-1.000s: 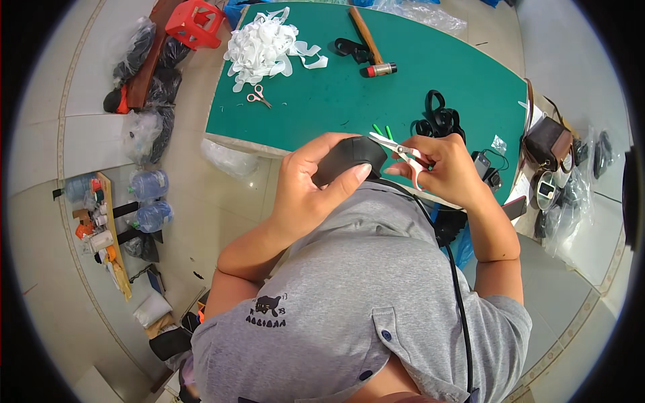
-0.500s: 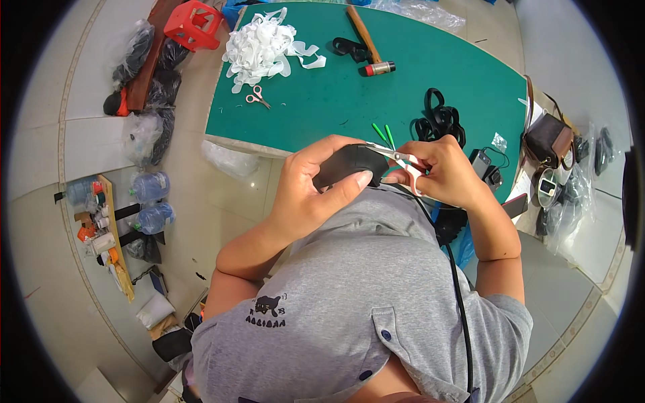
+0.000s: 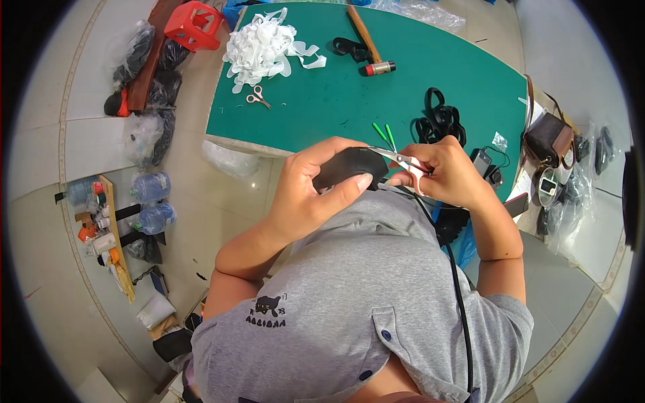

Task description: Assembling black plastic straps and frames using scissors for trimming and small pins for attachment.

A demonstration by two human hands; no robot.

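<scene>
My left hand [image 3: 310, 185] grips a black, smooth, curved piece [image 3: 346, 166], thumb on the near side and fingers around the far side. I cannot tell what kind of thing it is. In my right hand [image 3: 445, 171] is a pair of scissors [image 3: 405, 162] with pale handles, its blades pointing left along the black piece's right edge. Whether the blades touch the piece is hard to make out. Two green-handled slim tools [image 3: 384, 136] lie just beyond the scissors on the green table [image 3: 322, 107].
A heap of white strips [image 3: 262, 50] and pink-handled scissors [image 3: 257, 98] lie at the table's far left. Beyond the middle is a hammer [image 3: 375, 57]. Coiled black straps [image 3: 438, 117] sit near my right hand. A brown bag [image 3: 547, 141] stands at right.
The scissors and my right hand have shifted very slightly, the blades tilting a little lower at the black piece. My left hand keeps its hold almost unmoved.
</scene>
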